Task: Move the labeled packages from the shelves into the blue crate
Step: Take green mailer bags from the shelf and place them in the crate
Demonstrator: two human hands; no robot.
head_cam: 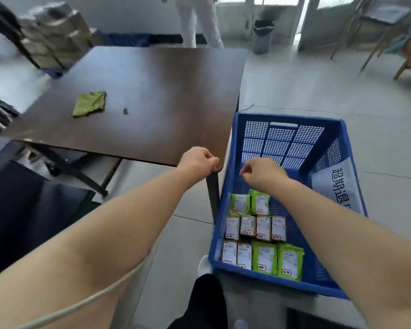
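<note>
Left hand [197,162]: loosely curled, nothing held, poised at the table [152,103] corner. Right hand [262,173]: likewise curled and empty, over the blue crate [225,186]. Labeled packages [259,233]: laid in three rows at the crate's near end, below and nearest the right hand. Shelves: not clearly made out.

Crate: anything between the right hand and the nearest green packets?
No. Head view shows only bare crate floor mesh between the right hand and the green packets.
</note>
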